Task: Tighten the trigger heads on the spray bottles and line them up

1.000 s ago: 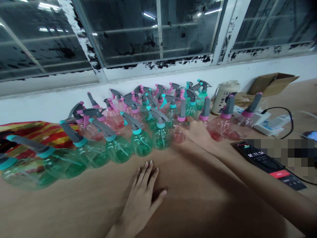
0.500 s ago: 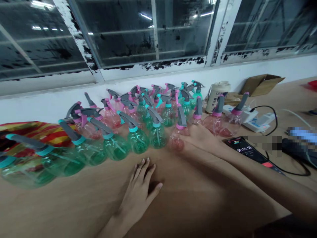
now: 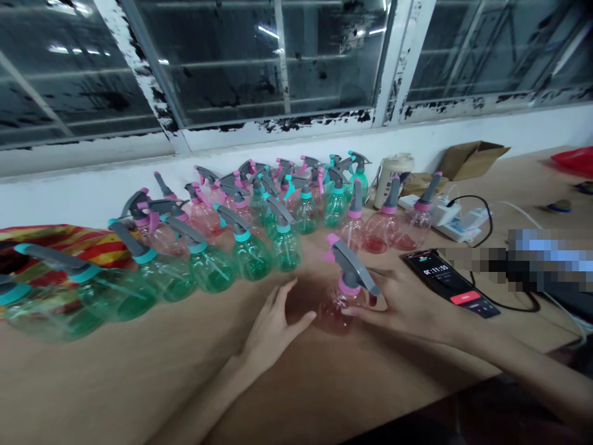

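Note:
My right hand (image 3: 393,309) is wrapped round the body of a pink spray bottle (image 3: 343,306) with a grey and pink trigger head, at the front of the table. The bottle's head tilts to the left, its grey back end pointing right and down. My left hand (image 3: 278,321) is just left of the bottle, thumb and fingers apart, with nothing in it and not touching the bottle. A row of green spray bottles (image 3: 252,258) with turquoise collars stands behind and left of my left hand. Several pink spray bottles (image 3: 380,232) stand behind my right hand.
More green and pink bottles (image 3: 306,213) crowd by the wall. A red and yellow cloth (image 3: 69,247) lies at left. Toward the right are a phone (image 3: 445,281) showing a timer, a power strip (image 3: 458,225) with cables, a cream canister (image 3: 393,176) and a cardboard box (image 3: 475,165).
My right hand has taken the pink spray bottle out of the row and drawn it toward me. My left hand has lifted from the table and turned toward the bottle. The view has shifted right.

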A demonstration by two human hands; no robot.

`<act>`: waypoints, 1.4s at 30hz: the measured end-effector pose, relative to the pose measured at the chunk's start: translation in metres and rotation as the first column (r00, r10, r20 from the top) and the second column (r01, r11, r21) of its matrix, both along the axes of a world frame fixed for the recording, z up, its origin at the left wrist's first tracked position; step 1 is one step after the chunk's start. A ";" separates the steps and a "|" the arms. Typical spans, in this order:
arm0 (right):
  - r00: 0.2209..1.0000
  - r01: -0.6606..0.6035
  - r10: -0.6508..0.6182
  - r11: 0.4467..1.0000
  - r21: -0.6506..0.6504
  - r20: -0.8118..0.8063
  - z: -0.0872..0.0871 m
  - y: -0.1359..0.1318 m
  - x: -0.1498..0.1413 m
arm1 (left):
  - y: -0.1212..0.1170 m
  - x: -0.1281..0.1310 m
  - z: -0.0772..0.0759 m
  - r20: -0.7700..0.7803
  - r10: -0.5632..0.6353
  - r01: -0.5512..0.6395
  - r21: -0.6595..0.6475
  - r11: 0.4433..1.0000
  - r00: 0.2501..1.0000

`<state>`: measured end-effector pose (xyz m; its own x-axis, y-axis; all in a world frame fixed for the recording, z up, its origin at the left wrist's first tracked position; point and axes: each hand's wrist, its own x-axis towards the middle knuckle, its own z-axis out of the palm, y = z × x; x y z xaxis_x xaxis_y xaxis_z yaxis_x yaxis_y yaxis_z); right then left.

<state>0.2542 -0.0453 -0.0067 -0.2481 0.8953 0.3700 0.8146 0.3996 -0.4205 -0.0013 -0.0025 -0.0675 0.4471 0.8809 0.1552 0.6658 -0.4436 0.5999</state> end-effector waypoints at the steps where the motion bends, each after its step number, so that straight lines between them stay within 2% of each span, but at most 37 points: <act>1: 0.998 -0.057 0.057 0.997 -0.047 0.013 0.001 -0.005 0.001 | -0.002 0.003 0.000 0.016 -0.030 0.030 -0.012 0.999 0.999; 3: 0.989 -0.142 0.146 0.982 -0.128 0.023 0.003 -0.014 0.003 | -0.010 0.009 0.000 0.039 -0.120 0.122 -0.050 0.991 0.992; 5: 0.985 -0.169 0.173 0.975 -0.147 0.017 0.003 -0.021 0.005 | -0.019 0.018 -0.001 0.090 -0.207 0.216 -0.095 0.972 0.974; 10: 0.972 -0.236 0.234 0.959 -0.154 -0.030 0.000 -0.031 0.008 | -0.031 0.041 -0.007 0.225 -0.265 0.294 -0.105 0.950 0.938; 13: 0.969 -0.243 0.237 0.965 -0.096 -0.069 0.002 -0.034 0.008 | -0.033 0.050 -0.009 0.242 -0.276 0.299 -0.062 0.952 0.930; 16: 0.958 -0.184 0.166 0.981 -0.057 -0.236 0.007 -0.030 0.001 | -0.034 0.056 -0.006 0.238 -0.253 0.269 -0.038 0.962 0.938; 20: 0.852 -0.149 0.122 0.989 -0.013 -0.510 0.010 -0.017 -0.016 | -0.036 0.060 -0.001 0.221 -0.278 0.286 -0.005 0.958 0.935; 24: 0.762 -0.203 0.160 0.979 0.003 -0.627 0.001 -0.006 -0.028 | -0.035 0.058 -0.001 0.206 -0.262 0.272 -0.023 0.962 0.943; 27: 0.734 -0.173 0.127 0.985 -0.002 -0.668 -0.005 -0.003 -0.032 | -0.032 0.055 -0.004 0.183 -0.262 0.269 -0.011 0.963 0.947; 31: 0.740 -0.169 0.134 0.986 0.009 -0.659 -0.008 0.001 -0.032 | -0.023 0.048 -0.005 0.092 -0.303 0.302 0.025 0.953 0.948; 34: 0.739 -0.206 0.161 0.978 0.008 -0.655 -0.009 0.007 -0.029 | -0.013 0.038 -0.007 -0.095 -0.349 0.356 0.073 0.932 0.932; 38: 0.756 -0.219 0.162 0.976 -0.011 -0.634 -0.010 0.016 -0.026 | 0.001 0.012 -0.015 -0.344 -0.284 0.345 0.131 0.929 0.895; 42: 0.782 -0.187 0.160 0.982 0.018 -0.602 -0.009 0.026 -0.024 | 0.006 -0.006 -0.019 -0.426 -0.227 0.320 0.161 0.934 0.876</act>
